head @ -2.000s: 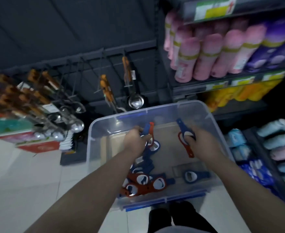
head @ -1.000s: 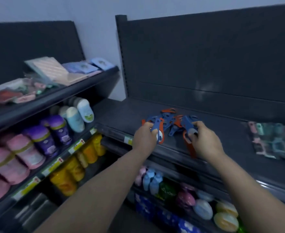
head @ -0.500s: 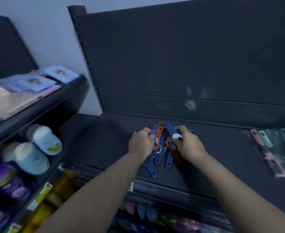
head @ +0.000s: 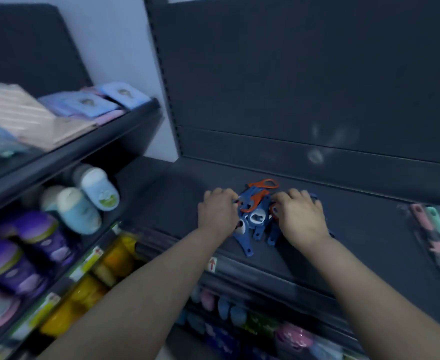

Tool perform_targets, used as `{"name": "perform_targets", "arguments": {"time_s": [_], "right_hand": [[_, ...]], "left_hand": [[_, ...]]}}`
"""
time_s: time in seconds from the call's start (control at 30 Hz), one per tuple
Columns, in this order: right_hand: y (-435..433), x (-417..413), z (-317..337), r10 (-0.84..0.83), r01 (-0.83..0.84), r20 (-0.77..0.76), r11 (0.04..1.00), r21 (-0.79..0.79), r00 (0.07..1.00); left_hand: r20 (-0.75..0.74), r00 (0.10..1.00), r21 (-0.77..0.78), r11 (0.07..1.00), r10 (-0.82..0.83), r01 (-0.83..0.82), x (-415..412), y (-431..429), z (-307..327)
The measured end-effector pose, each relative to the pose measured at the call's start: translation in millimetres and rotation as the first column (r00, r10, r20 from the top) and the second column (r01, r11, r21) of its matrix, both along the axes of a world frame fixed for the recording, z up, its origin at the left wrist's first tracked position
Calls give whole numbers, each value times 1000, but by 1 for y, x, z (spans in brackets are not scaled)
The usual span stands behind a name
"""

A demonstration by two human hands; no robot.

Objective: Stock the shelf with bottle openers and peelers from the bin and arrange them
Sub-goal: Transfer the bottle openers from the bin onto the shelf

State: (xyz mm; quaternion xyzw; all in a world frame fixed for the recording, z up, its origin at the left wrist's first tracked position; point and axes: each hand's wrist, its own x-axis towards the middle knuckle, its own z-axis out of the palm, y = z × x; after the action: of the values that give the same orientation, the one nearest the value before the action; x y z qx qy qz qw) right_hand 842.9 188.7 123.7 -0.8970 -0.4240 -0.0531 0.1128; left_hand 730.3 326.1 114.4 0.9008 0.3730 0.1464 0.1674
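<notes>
A heap of blue and orange bottle openers (head: 255,213) lies on the dark top shelf (head: 172,203), close to the back panel. My left hand (head: 217,213) is curled against the heap's left side, fingers on the openers. My right hand (head: 302,216) lies palm down over the heap's right side, covering some openers; an orange one peeks out under its thumb. One orange opener (head: 263,183) sits at the heap's far edge, free of both hands. The bin is out of view.
A clear pack of pastel-handled peelers (head: 434,229) lies on the same shelf at the far right. Left of it, a neighbouring shelf unit carries flat packets (head: 83,105) above and bottles (head: 83,203) below. More products fill the lower shelves.
I turned from the bin on the floor up to the shelf with openers in both hands. They now rest on the heap, which my hands press together from both sides.
</notes>
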Motion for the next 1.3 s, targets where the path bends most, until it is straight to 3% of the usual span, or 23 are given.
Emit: {"name": "perform_targets", "arguments": {"time_s": [0.2,0.33,0.53,0.77,0.97,1.13,1.17,1.23,1.3], "right_hand": [[-28,-58,-9,249,-249,10,969,-2,969],[-50,-105,-22,405,-405,-25,914,-15,914],[-76,-219,-44,685,-690,-93,723,-37,723],[-83,-352,-53,871,-880,-127,473,-44,475],[-75,-468,-68,905,-942,-271,334,-22,327],[-65,-544,-109,852,-973,-472,178,-148,227],[-60,-554,-120,845,-963,-472,171,-206,251],[-53,-569,-140,748,-956,-616,85,-280,247],[-50,-579,-150,665,-911,-652,109,-398,364]], "left_hand": [[-45,981,113,976,190,-184,-90,-52,-10],[-74,932,82,933,356,-350,-165,-96,-27],[-177,772,34,788,610,-615,-308,-174,-42],[-194,560,-7,570,805,-822,-461,-230,-54],[-233,415,-74,409,880,-909,-587,-260,-81],[-456,492,-193,458,741,-868,-671,-265,-111],[-461,495,-218,446,737,-868,-684,-266,-117],[-452,491,-276,406,745,-871,-703,-268,-127],[-442,502,-334,383,743,-861,-716,-269,-141]]}}
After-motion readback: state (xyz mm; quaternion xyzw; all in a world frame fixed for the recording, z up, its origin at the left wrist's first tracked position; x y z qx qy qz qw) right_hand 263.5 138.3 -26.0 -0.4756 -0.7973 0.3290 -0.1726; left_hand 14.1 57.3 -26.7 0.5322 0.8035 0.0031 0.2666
